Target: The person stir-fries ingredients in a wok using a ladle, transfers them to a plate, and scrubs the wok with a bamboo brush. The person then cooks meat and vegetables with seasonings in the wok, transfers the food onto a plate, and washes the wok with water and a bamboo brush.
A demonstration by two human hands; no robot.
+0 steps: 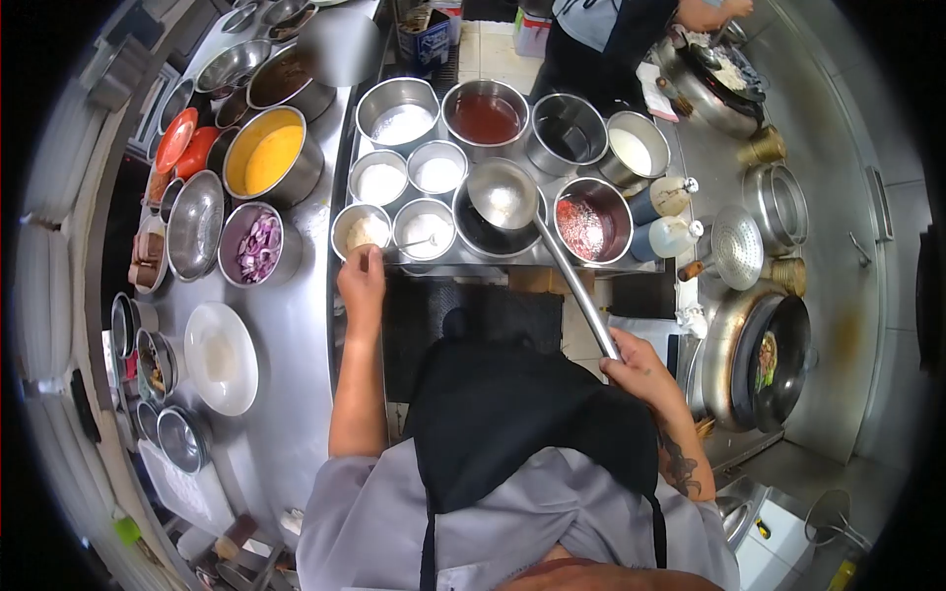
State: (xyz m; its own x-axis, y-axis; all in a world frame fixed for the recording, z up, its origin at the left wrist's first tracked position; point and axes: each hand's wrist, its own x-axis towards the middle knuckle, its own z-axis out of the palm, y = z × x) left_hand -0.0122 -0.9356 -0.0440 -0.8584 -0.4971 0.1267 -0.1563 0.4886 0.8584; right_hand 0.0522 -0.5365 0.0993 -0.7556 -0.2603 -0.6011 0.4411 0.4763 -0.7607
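My right hand [636, 366] is closed round the end of a long ladle handle. The ladle's round bowl [503, 193] rests over a steel pot of dark liquid [471, 229]. At the near left of the group of pots, my left hand [364, 271] is at the near rim of a small steel pot [343, 236] with pale contents; its fingertips are too small to make out. Beside it stands a pot of white powder [419, 225] with a spoon in it. A pot of red contents [588, 222] is right of the ladle bowl.
On the left counter are a pot of yellow liquid [270, 158], a pot of chopped purple onion [259, 248] and a white plate [222, 360]. To the right are two bottles, a perforated skimmer [737, 246] and a wok [788, 379] with food. Another person [591, 59] stands beyond the pots.
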